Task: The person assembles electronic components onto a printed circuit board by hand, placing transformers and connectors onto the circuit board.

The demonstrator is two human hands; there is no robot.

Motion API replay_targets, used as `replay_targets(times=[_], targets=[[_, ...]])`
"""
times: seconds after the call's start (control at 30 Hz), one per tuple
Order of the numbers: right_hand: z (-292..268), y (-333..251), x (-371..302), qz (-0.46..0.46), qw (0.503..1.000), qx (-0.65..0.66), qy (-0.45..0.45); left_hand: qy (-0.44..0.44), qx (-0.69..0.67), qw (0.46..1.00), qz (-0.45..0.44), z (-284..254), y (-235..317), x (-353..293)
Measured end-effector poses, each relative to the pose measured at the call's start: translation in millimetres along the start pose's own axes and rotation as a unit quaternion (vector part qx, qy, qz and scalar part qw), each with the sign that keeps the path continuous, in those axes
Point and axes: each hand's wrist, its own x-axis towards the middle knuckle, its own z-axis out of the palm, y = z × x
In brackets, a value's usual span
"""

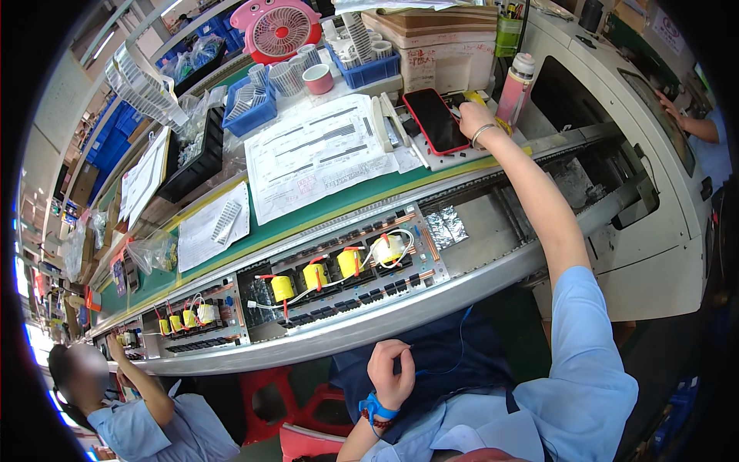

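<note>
Coils [282,289] on nearest circuit board [434,266]: four by my count
Phone [436,121]: one on my feed
Blue bins [259,118] flanking the pink cup [318,82]: I see two
Pink cup: one
Fan [279,32]: just one
Pink bottle [513,96]: I spot one

pink fan [281,32] — round-grilled, blue bins [375,75]

Conveyor [369,325] bears circuit boards [376,280]; bench [331,207] (green) bears papers [315,158].
</note>
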Motion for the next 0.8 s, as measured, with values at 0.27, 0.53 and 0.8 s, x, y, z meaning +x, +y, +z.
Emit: replay_targets(times=[0.27,0.53,0.8], targets=[[10.1,24.8,-9.0,-0.026,0.999,0.028,-0.030,-0.003,-0.005,1.000,0.000,1.6,2.8,-1.1],[-25.2,16.9,-28.7,-0.031,0.987,0.117,-0.107,-0.003,0.000,1.000,0.001,1.1,1.3,-1.1],[-19.6,80.2,-46.1,0.068,0.959,0.273,0.037,-0.010,-0.014,1.000,0.000,4.4,4.3,1.6]])
